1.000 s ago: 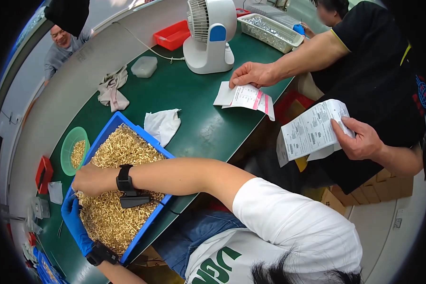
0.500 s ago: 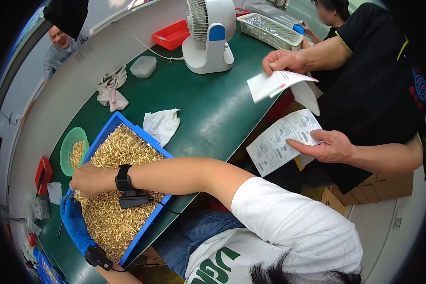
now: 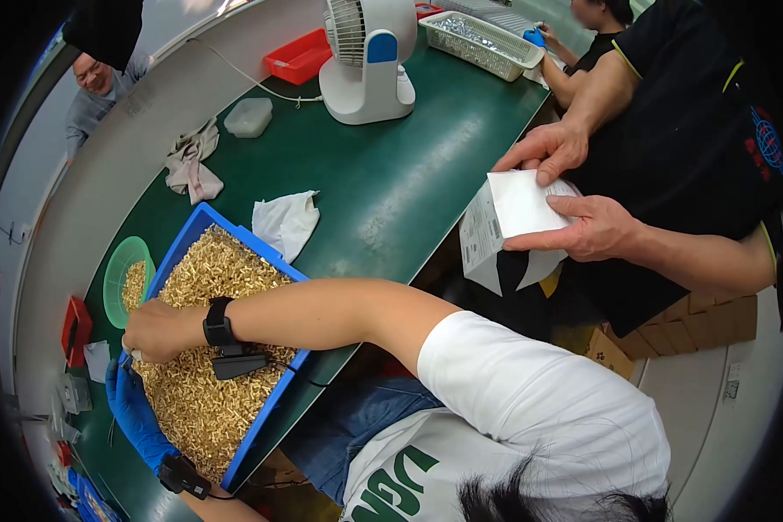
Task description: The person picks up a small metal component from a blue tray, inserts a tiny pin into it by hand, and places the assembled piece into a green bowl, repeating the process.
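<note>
A blue tray (image 3: pixel 277 391) full of small brass-coloured metal pieces (image 3: pixel 217 409) lies in front of me on the green table. My right hand (image 3: pixel 159 331), bare and with a black strap on the wrist, is closed above the tray's left edge. Something whitish shows at its fingertips, too small to name. Just below it, my left hand (image 3: pixel 136 411) in a blue glove has its fingers drawn together at the same edge. Whatever lies between those fingers is hidden. A green plastic bowl (image 3: pixel 113 294) with some of the same pieces stands beside my right hand.
White cloth (image 3: pixel 285 228), a crumpled rag (image 3: pixel 193 165) and a clear box (image 3: pixel 249 118) lie behind the tray. Farther back are a white fan (image 3: pixel 370 78), a red bin (image 3: pixel 299 57) and a white basket (image 3: pixel 483 48). At right, a co-worker holds papers (image 3: pixel 518 213).
The co-worker's hands have come together and the papers are folded up between them. My hands stay at the tray's left edge, and the whole view has shifted slightly.
</note>
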`<state>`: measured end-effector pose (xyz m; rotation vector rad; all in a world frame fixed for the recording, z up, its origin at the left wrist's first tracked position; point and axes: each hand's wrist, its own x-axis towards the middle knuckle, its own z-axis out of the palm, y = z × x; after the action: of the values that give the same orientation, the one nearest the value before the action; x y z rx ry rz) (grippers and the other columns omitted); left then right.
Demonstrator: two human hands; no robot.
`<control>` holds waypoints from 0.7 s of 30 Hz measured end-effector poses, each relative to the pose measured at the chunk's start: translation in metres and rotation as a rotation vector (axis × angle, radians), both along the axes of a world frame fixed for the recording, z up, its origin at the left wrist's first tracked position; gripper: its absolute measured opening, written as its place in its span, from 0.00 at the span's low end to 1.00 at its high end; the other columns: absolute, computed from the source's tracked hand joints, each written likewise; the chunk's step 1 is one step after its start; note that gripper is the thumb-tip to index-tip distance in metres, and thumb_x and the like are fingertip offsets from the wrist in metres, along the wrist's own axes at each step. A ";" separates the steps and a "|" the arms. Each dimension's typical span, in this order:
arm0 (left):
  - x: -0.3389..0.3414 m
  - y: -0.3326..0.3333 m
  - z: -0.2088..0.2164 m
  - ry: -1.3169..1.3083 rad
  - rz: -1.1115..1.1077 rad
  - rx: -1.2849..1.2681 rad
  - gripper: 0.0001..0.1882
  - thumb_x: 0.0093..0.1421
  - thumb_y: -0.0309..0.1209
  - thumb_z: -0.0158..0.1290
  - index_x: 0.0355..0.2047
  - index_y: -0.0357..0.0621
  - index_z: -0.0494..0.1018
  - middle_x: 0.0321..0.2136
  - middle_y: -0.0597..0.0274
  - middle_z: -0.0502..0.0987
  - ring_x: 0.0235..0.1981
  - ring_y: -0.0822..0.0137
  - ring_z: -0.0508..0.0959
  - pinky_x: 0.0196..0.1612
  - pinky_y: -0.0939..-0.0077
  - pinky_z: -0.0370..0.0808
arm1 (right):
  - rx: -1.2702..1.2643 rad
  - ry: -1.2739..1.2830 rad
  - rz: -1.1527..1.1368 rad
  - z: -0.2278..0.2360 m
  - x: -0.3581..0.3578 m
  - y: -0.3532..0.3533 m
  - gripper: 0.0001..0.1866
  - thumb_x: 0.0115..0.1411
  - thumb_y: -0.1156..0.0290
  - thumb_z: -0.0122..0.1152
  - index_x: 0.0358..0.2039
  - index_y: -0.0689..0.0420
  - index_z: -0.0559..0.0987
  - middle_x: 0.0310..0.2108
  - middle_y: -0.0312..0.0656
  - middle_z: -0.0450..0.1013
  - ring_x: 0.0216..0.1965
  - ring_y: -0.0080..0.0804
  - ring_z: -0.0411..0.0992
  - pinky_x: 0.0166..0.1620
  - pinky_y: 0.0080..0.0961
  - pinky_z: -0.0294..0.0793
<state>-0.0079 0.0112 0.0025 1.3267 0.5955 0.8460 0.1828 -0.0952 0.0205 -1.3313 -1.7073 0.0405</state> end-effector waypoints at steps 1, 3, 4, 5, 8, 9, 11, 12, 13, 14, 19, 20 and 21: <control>-0.002 0.000 0.002 0.014 0.008 -0.008 0.16 0.58 0.25 0.47 0.48 0.38 0.64 0.42 0.61 0.70 0.41 0.73 0.70 0.44 0.81 0.67 | -0.018 -0.014 0.001 0.001 -0.001 0.001 0.06 0.43 0.68 0.56 0.22 0.53 0.79 0.19 0.47 0.72 0.24 0.48 0.71 0.27 0.41 0.69; -0.020 0.000 0.013 0.048 0.068 -0.003 0.16 0.58 0.25 0.48 0.47 0.38 0.65 0.41 0.61 0.70 0.40 0.74 0.70 0.43 0.82 0.67 | -0.032 -0.035 0.045 0.008 -0.015 0.009 0.06 0.43 0.67 0.56 0.22 0.53 0.78 0.19 0.47 0.72 0.25 0.48 0.71 0.28 0.42 0.68; -0.029 -0.003 0.016 0.087 0.091 0.042 0.15 0.58 0.25 0.48 0.46 0.38 0.66 0.40 0.62 0.72 0.38 0.74 0.71 0.42 0.82 0.67 | -0.037 -0.055 0.055 0.011 -0.023 0.012 0.06 0.43 0.67 0.56 0.22 0.53 0.78 0.19 0.47 0.72 0.25 0.49 0.71 0.28 0.42 0.68; -0.020 -0.013 0.017 0.127 0.114 0.083 0.15 0.57 0.26 0.49 0.45 0.38 0.68 0.38 0.63 0.73 0.37 0.75 0.72 0.40 0.82 0.67 | -0.043 -0.077 0.064 0.005 -0.018 0.010 0.06 0.43 0.67 0.56 0.22 0.53 0.77 0.20 0.47 0.71 0.25 0.49 0.71 0.28 0.42 0.68; 0.020 -0.030 0.014 0.257 0.105 0.320 0.15 0.54 0.23 0.50 0.43 0.34 0.69 0.35 0.62 0.73 0.36 0.73 0.71 0.42 0.81 0.68 | -0.213 -0.158 -0.003 -0.006 0.009 0.000 0.06 0.46 0.67 0.55 0.23 0.54 0.78 0.21 0.48 0.72 0.26 0.48 0.71 0.30 0.43 0.68; 0.021 -0.030 0.016 0.246 0.092 0.357 0.16 0.53 0.22 0.51 0.43 0.33 0.69 0.34 0.61 0.74 0.35 0.73 0.72 0.42 0.81 0.68 | -0.213 -0.158 -0.013 -0.005 0.008 0.000 0.08 0.48 0.66 0.55 0.26 0.53 0.79 0.25 0.48 0.73 0.29 0.47 0.72 0.32 0.41 0.69; 0.014 -0.034 0.024 0.241 0.121 0.356 0.16 0.50 0.20 0.53 0.42 0.33 0.70 0.32 0.61 0.74 0.34 0.73 0.72 0.41 0.81 0.69 | -0.300 -0.081 0.037 0.001 0.004 0.001 0.10 0.53 0.67 0.53 0.32 0.56 0.79 0.29 0.47 0.75 0.32 0.46 0.73 0.37 0.37 0.71; 0.016 -0.036 0.025 0.226 0.121 0.361 0.16 0.49 0.20 0.54 0.41 0.32 0.71 0.31 0.62 0.75 0.33 0.75 0.72 0.40 0.82 0.69 | -0.290 -0.059 0.063 0.004 0.007 0.000 0.10 0.53 0.67 0.53 0.32 0.56 0.79 0.29 0.47 0.75 0.32 0.46 0.73 0.36 0.37 0.71; 0.014 -0.036 0.025 0.199 0.114 0.323 0.16 0.49 0.19 0.54 0.41 0.33 0.71 0.31 0.63 0.75 0.33 0.75 0.72 0.40 0.82 0.70 | -0.287 -0.035 0.091 0.006 0.004 0.001 0.10 0.53 0.68 0.53 0.32 0.57 0.79 0.30 0.48 0.75 0.32 0.46 0.73 0.36 0.36 0.71; 0.010 -0.036 0.025 0.167 0.101 0.283 0.17 0.49 0.19 0.54 0.42 0.34 0.71 0.31 0.63 0.74 0.33 0.75 0.73 0.39 0.83 0.70 | -0.276 -0.029 0.131 0.008 0.001 0.002 0.10 0.53 0.68 0.53 0.32 0.57 0.79 0.30 0.48 0.75 0.32 0.46 0.73 0.36 0.36 0.71; 0.003 -0.032 0.024 0.175 0.087 0.283 0.16 0.50 0.19 0.54 0.42 0.35 0.71 0.32 0.63 0.74 0.33 0.74 0.73 0.39 0.82 0.71 | -0.329 -0.068 0.082 0.013 -0.006 -0.001 0.09 0.52 0.68 0.55 0.31 0.57 0.79 0.28 0.47 0.74 0.31 0.45 0.72 0.34 0.34 0.71; 0.003 -0.031 0.023 0.177 0.079 0.274 0.16 0.50 0.20 0.54 0.42 0.35 0.71 0.32 0.63 0.74 0.33 0.74 0.73 0.40 0.82 0.71 | -0.274 -0.150 0.040 0.012 -0.007 -0.002 0.08 0.52 0.68 0.55 0.31 0.57 0.79 0.28 0.47 0.74 0.31 0.45 0.72 0.33 0.34 0.71; 0.002 -0.030 0.022 0.179 0.073 0.264 0.16 0.50 0.20 0.54 0.42 0.35 0.71 0.31 0.62 0.74 0.33 0.73 0.73 0.40 0.81 0.71 | -0.275 -0.154 0.044 0.011 -0.007 -0.003 0.08 0.52 0.68 0.55 0.31 0.57 0.79 0.28 0.47 0.74 0.31 0.45 0.72 0.33 0.34 0.71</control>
<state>-0.0058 -0.0185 0.0243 1.6408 0.6924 0.8929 0.1758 -0.0979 0.0311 -1.5303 -1.9129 0.2101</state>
